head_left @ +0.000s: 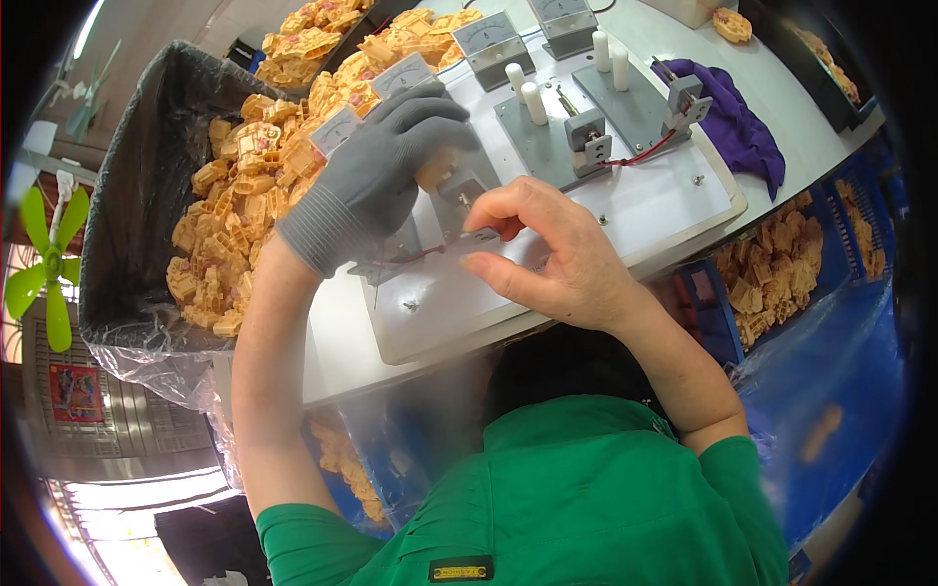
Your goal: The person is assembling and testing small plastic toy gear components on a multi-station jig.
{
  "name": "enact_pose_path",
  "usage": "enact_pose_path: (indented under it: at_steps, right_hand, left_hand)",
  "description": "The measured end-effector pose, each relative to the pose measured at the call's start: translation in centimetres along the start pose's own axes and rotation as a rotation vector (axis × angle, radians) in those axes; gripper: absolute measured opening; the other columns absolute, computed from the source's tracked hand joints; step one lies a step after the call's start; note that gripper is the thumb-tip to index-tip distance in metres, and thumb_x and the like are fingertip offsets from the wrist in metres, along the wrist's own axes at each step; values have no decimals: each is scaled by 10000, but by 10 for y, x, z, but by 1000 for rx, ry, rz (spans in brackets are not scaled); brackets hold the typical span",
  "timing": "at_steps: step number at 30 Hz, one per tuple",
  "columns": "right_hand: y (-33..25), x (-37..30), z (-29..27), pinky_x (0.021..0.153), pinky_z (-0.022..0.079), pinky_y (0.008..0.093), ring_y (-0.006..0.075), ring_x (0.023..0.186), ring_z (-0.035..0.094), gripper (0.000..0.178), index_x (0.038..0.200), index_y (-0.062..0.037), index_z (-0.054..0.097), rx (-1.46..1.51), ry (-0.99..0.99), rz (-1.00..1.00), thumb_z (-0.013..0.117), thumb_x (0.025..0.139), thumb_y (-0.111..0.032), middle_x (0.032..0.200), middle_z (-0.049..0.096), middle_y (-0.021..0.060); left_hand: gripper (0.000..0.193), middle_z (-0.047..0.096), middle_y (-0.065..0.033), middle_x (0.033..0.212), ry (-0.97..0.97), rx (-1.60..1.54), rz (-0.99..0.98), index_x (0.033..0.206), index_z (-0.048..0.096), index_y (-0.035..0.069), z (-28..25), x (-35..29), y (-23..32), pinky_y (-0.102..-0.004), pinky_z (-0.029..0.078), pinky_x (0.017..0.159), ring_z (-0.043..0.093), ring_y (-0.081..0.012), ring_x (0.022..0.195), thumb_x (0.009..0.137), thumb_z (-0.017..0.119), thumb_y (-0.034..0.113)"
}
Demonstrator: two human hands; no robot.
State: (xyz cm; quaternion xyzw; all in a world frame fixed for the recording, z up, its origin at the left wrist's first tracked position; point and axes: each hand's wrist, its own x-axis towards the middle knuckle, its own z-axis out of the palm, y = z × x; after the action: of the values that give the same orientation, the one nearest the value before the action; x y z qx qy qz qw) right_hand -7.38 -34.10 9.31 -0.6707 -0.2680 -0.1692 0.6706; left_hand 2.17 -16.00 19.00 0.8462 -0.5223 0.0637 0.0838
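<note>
My left hand (376, 171), in a grey knit glove, reaches over one of the test fixtures on a white board (645, 234). Its fingers curl round a tan plastic part (437, 171), mostly hidden and slightly blurred. Bare, my right hand (557, 259) has its thumb and forefinger closed about the end of a small grey block (479, 237) at the front of that fixture. To the right stand two more fixtures with grey plates (535, 142), white posts (533, 103) and a red wire (640, 156). Analog meters (489, 44) line the board's far side.
A black-lined bin (147, 186) at the left holds a heap of tan plastic parts (259, 161). Purple cloth (728, 127) lies right of the board. Blue crates (713, 303) with more parts stand below the table's right edge. A green fan (51, 264) is far left.
</note>
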Motion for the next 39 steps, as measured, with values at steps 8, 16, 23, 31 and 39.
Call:
enact_pose_path:
  at_steps: [8,16,23,31,39]
  right_hand:
    - [5,-2,6,797,465,329,229,904,566,284,1072,-55,577,-135,162,-56,701,826,-125,982,580,93]
    - [1,-5,-1,822,459,360,238,979,556,336,1160,-54,555,-196,175,-67,667,845,-87,1109,565,102]
    - [1,-4,4,820,453,343,241,982,556,327,1154,-51,557,-226,134,-59,661,844,-71,1109,574,104]
    - [7,-9,2,855,430,313,214,999,534,338,1152,-2,543,-222,115,-33,633,827,13,1113,572,115]
    - [6,-15,1,932,388,322,211,1085,472,365,1201,15,488,-195,69,52,537,843,59,1207,491,145]
  left_hand:
    - [743,428,-119,1467,-80,-602,-162,1444,389,70,-17,-12,1,-347,313,1147,389,-230,1378,745,508,-154]
    - [605,487,-195,1385,323,53,-786,1395,436,19,3,-126,-115,-375,358,1103,463,-306,1292,861,653,200]
    - [764,368,-218,1470,293,94,-1005,1438,407,142,115,-190,-214,-452,307,1120,351,-414,1350,801,684,460]
    - [415,602,-117,1184,251,82,-998,1157,630,190,112,-182,-104,-486,373,1045,442,-370,1256,807,674,409]
    - [633,513,-166,1320,677,907,-1124,1299,549,156,19,-279,-168,-487,334,1076,443,-347,1251,807,681,533]
